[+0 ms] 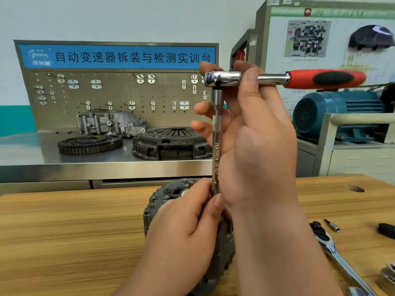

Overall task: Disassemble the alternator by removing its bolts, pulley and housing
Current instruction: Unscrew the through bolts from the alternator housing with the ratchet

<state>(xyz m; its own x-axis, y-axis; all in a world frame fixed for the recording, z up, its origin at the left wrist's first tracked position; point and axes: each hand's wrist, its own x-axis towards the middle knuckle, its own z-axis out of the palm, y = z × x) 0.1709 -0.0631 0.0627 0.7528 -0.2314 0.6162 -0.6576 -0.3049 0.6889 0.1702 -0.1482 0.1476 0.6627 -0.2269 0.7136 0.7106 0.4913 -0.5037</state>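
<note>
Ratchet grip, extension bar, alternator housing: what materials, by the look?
Ratchet grip: red with a black inset, matte, probably rubber or soft plastic.
Extension bar: bright polished finish, knurled band, likely chrome-plated steel.
Alternator housing: dull grey, rough, ribbed, looks like cast aluminium; alloy unsure.

Left hand low, pinching — right hand raised above, curled, gripping.

Glossy chrome ratchet (red rubbery grip); matt wood table.
</note>
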